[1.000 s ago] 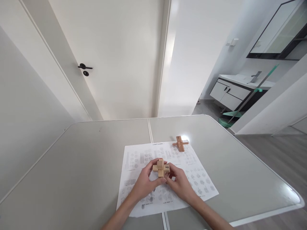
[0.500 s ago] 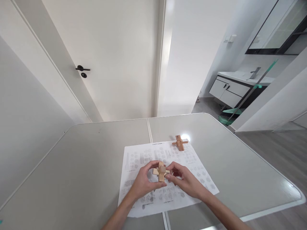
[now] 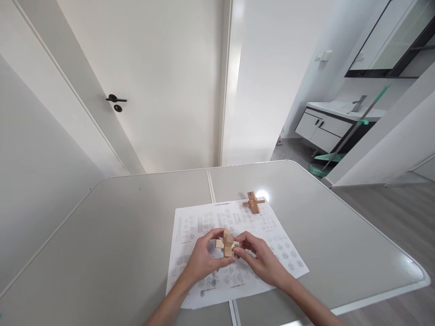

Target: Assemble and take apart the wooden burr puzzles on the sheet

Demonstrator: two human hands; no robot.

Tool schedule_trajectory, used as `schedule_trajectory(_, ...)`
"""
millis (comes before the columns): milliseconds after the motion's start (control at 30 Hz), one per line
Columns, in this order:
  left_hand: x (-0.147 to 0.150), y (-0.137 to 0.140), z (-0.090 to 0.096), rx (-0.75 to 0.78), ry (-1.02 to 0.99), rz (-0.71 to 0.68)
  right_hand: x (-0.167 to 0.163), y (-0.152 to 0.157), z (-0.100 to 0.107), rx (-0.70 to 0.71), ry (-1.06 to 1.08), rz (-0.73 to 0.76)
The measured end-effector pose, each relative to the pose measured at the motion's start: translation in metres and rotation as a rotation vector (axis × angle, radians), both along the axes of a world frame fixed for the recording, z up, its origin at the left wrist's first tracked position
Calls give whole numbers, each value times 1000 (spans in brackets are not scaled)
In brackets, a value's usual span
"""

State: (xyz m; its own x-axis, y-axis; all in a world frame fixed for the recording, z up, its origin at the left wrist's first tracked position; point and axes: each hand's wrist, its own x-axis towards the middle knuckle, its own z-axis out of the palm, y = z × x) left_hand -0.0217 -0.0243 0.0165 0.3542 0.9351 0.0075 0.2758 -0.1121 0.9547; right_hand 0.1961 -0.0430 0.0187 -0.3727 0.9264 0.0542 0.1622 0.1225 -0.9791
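A pale wooden burr puzzle [image 3: 227, 244], made of crossed interlocking bars, is held between both hands above a printed sheet. My left hand [image 3: 203, 253] grips it from the left, fingers at its top end and thumb at its lower end. My right hand [image 3: 260, 256] pinches the right-hand bar, which carries a dark mark, between thumb and fingers. Under the hands lies the white instruction sheet [image 3: 193, 290] with rows of small grey diagrams. Near the sheet's far right corner rests a second, browner wooden burr puzzle [image 3: 253, 203], touched by neither hand.
The grey table [image 3: 118, 244] has a pale edge trim and a seam down its middle. Beyond it stands a white door [image 3: 163, 81] with a black handle [image 3: 116, 98]. To the right are a washbasin cabinet [image 3: 322, 127] and a green dustpan [image 3: 318, 170].
The view has shifted very slightly. Both hands keep their hold on the pale puzzle, which has barely turned, and the browner puzzle stays where it was.
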Motion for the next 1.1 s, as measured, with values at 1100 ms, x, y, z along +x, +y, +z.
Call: schedule_trajectory(1100,1,-4,-8,75,78,-68,-7,14,-22,-486,549,29)
